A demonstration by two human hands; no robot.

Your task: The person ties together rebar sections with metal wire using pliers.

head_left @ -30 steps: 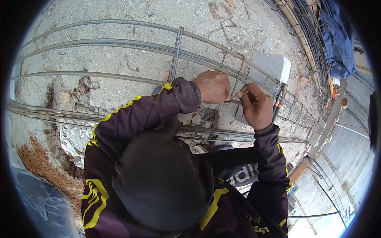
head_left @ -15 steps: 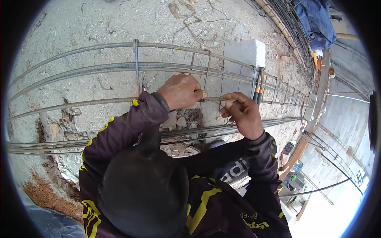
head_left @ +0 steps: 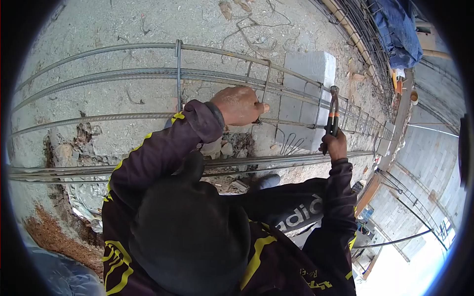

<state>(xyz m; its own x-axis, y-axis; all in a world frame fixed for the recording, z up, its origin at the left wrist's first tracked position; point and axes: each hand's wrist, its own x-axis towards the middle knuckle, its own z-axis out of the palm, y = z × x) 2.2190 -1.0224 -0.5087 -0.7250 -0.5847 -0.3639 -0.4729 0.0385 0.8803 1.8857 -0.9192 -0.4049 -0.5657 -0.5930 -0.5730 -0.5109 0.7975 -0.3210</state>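
Observation:
My left hand [head_left: 241, 106] is closed at the lower corner of a thin steel stirrup [head_left: 267, 81], where it meets the lower long bar of the rebar cage [head_left: 123, 74]. From beside these fingers a thin loose tie wire [head_left: 292, 142] runs out to the right in bent loops. My right hand [head_left: 335, 146] grips the dark handles of a pair of pincers [head_left: 333, 116] with orange bands. Their jaws point up, over the cage bars near a pale block [head_left: 308, 93].
Several long bars [head_left: 98, 172] lie below the cage, over broken rubble. At the upper right are bundled rods [head_left: 353, 34] and a blue tarp [head_left: 395, 34]. Scraps of wire [head_left: 252, 29] lie on the rough concrete ground. A brown plank edge [head_left: 369, 192] runs at the right.
My right hand has let go of the wire, moved right and taken hold of the pincers hanging on the cage. My left hand stays at the stirrup; the view has shifted slightly.

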